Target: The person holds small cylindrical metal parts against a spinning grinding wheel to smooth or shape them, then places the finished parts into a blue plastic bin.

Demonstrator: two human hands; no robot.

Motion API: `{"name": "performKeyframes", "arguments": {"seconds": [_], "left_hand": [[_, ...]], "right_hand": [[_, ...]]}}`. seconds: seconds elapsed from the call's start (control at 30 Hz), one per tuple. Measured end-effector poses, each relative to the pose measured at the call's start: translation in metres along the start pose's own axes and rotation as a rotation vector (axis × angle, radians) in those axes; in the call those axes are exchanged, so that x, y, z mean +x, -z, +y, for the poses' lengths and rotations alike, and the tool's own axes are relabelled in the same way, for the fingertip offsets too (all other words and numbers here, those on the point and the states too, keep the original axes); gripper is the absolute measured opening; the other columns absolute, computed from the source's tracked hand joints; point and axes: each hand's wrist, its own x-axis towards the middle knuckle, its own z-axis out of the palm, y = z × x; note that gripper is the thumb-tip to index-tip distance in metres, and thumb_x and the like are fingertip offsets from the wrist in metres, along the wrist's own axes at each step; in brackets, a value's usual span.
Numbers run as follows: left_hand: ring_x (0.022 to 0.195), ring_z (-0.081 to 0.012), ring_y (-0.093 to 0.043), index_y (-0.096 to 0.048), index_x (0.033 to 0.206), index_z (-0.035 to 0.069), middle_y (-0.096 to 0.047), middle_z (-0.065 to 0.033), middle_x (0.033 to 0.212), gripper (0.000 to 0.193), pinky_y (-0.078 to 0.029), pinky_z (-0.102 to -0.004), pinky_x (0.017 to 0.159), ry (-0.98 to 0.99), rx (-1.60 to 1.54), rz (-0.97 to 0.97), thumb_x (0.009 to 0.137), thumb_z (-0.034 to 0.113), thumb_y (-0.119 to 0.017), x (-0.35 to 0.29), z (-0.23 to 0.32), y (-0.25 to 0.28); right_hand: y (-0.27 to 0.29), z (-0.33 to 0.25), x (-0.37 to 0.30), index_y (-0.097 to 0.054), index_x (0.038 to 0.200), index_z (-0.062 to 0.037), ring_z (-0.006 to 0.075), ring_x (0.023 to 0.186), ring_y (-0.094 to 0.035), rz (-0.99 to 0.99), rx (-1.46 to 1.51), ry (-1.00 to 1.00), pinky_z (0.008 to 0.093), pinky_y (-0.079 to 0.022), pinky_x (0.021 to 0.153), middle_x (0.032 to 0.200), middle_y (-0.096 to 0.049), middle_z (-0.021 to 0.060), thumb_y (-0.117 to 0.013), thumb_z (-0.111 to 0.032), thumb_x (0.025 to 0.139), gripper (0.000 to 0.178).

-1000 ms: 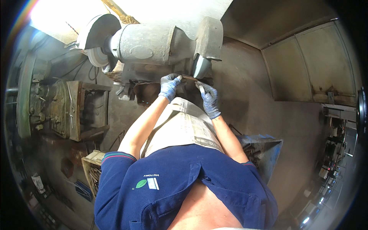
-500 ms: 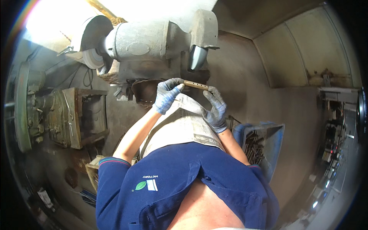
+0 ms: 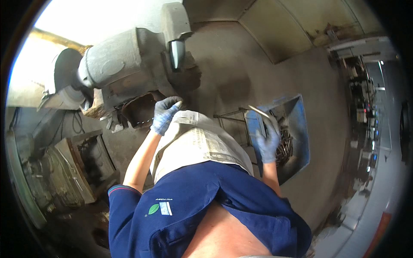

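In my right hand (image 3: 268, 141), gloved in blue and grey, is a slim metal bar (image 3: 258, 110), which points up and to the left. That hand is over a blue bin (image 3: 306, 129) with many dark metal pieces (image 3: 285, 148) inside, and motion smears it a little. My left hand (image 3: 164, 115), in a matching glove, has its fingers curled together beside the grinder's base. Whether anything small is between its fingertips is hidden. Sheets of newspaper (image 3: 200, 139) cover my lap.
A bench grinder (image 3: 114, 56) stands ahead on the left, its right wheel (image 3: 177, 55) partly under a guard. Below it is a dark open box (image 3: 140, 111). Another heavy machine (image 3: 71, 167) stands at the far left. A thin metal frame (image 3: 230, 116) adjoins the bin.
My right hand has carried the bar right, over the blue bin. My left hand has let go of the bar's other end. The view has swung to the right.
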Motion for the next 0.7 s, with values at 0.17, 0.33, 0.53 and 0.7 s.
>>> {"name": "performKeyframes", "arguments": {"seconds": [0.17,0.33,0.53,0.7], "left_hand": [[0.074,-0.0142,-0.062,-0.063,0.099,-0.005,-0.065,-0.0095,0.087,0.018,-0.053,-0.0279,0.068,0.109,0.101,0.298,0.086,0.005,-0.059,-0.050,-0.012,0.053],[0.072,-0.0140,-0.063,-0.063,0.097,-0.005,-0.065,-0.0098,0.081,0.018,-0.054,-0.0266,0.066,0.103,0.213,0.508,0.085,0.008,-0.058,-0.106,-0.014,0.074],[0.069,-0.0134,-0.063,-0.064,0.088,-0.003,-0.065,-0.0078,0.077,0.013,-0.053,-0.0267,0.065,0.019,0.039,0.854,0.084,0.008,-0.059,-0.200,-0.043,0.106],[0.067,-0.0138,-0.064,-0.066,0.089,-0.002,-0.066,-0.0071,0.076,0.011,-0.055,-0.0267,0.061,-0.125,0.086,1.303,0.083,0.004,-0.058,-0.342,-0.060,0.126]], "right_hand": [[0.069,0.079,-0.071,-0.063,0.099,0.0046,0.0294,0.094,-0.058,0.012,-0.362,-0.335,0.0376,-0.044,0.088,0.098,-0.064,0.0186,-0.067,-0.026,0.079,0.037],[0.047,0.099,-0.060,-0.061,0.098,0.0061,0.0252,0.090,-0.059,-0.028,-0.136,-0.205,0.0358,-0.047,0.082,0.101,-0.063,0.0155,-0.064,-0.011,0.082,0.024],[-0.079,0.048,0.001,-0.058,0.104,0.0058,0.0161,0.083,-0.057,-0.480,0.491,-0.252,0.0268,-0.050,0.074,0.099,-0.060,0.0097,-0.060,-0.003,0.084,0.022],[-0.120,0.045,0.019,-0.059,0.105,0.0047,0.0164,0.083,-0.059,-0.667,0.428,-0.007,0.0274,-0.051,0.075,0.099,-0.060,0.0100,-0.057,-0.004,0.087,0.021]]}}
